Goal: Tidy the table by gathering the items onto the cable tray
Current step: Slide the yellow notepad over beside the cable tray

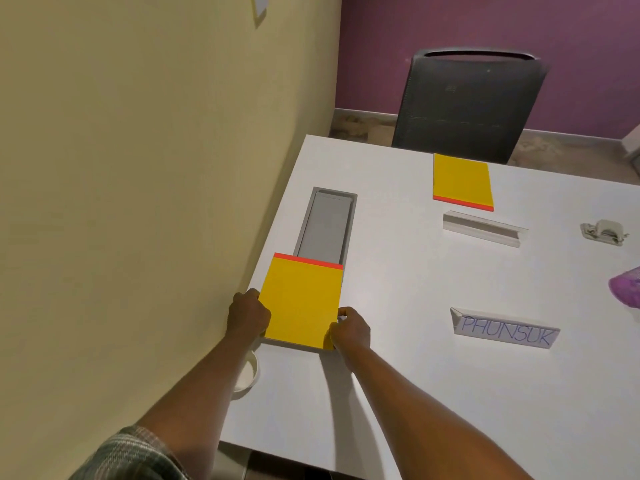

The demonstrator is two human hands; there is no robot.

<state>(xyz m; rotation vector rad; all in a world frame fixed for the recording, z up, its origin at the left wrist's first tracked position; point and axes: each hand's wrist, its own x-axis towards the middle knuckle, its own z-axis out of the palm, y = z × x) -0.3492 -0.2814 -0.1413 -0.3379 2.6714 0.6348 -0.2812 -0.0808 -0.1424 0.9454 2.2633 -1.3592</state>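
Observation:
A yellow pad with a red top edge (300, 301) lies over the near end of the grey cable tray (325, 226), a recessed slot in the white table near the left edge. My left hand (247, 315) grips the pad's left side and my right hand (349, 329) grips its near right corner. A second yellow pad (462, 181) lies farther back on the table. Two folded white name cards sit to the right: a blank one (483, 228) and one with handwritten letters (504, 329). A small grey hole punch (604, 230) rests at the far right.
A white cup or bowl (247, 374) stands at the table's left edge under my left forearm. A purple object (628, 287) pokes in at the right edge. A dark mesh chair (467, 102) stands behind the table. A yellow wall runs close along the left.

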